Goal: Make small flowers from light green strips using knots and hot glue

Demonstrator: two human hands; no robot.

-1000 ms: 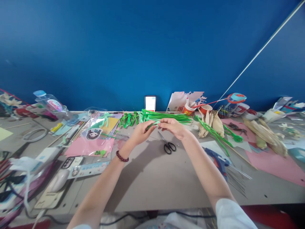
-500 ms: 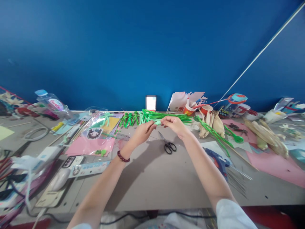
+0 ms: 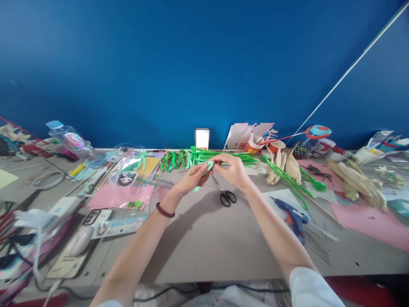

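Observation:
Both my hands meet above the middle of the grey table (image 3: 204,238). My left hand (image 3: 191,179), with a dark red bead bracelet on its wrist, pinches a light green pipe cleaner (image 3: 209,165). My right hand (image 3: 230,169) is closed on the same piece from the right, and its fingertips touch those of the left hand. A short end of the pipe cleaner hangs below my left hand. Black scissors (image 3: 226,196) lie on the table just under my right wrist. A bundle of straight green pipe cleaners (image 3: 223,156) lies right behind my hands.
Twisted green pipe-cleaner figures (image 3: 175,158) lie at the back. A blue glue gun (image 3: 292,215) rests at the right beside dried corn husks (image 3: 283,164) and pink paper (image 3: 370,221). Left are pink sheets (image 3: 119,196), a plastic bottle (image 3: 70,138) and cables. Paper cups (image 3: 254,147) stand near the blue wall.
My hands have drawn closer together and come slightly nearer. The pipe cleaner, held stretched between them before, is now bunched at my fingertips with an end hanging below my left hand.

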